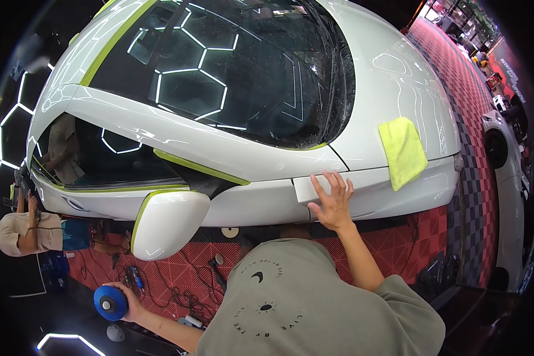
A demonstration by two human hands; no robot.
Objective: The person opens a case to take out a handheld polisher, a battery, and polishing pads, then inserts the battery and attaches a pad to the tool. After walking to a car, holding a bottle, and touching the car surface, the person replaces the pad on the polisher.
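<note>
My left hand [130,300] grips a blue disc-shaped item [110,303] with a silver hub at its centre, held out low to the left, away from the car. Fingers spread, my right hand [333,202] rests on the white front fender [374,191] of the car. A yellow-green microfiber cloth [403,153] lies over the edge of the hood [385,65], to the right of that hand. Left of the hand is the white side mirror [171,223], edged with green masking tape [202,167].
The windshield [237,71] reflects hexagonal lights. Black cords [187,301] lie on the red tiled floor [166,273] below the car. At the far left another person [35,231] stands by the car's side. Another car [510,202] is at the right.
</note>
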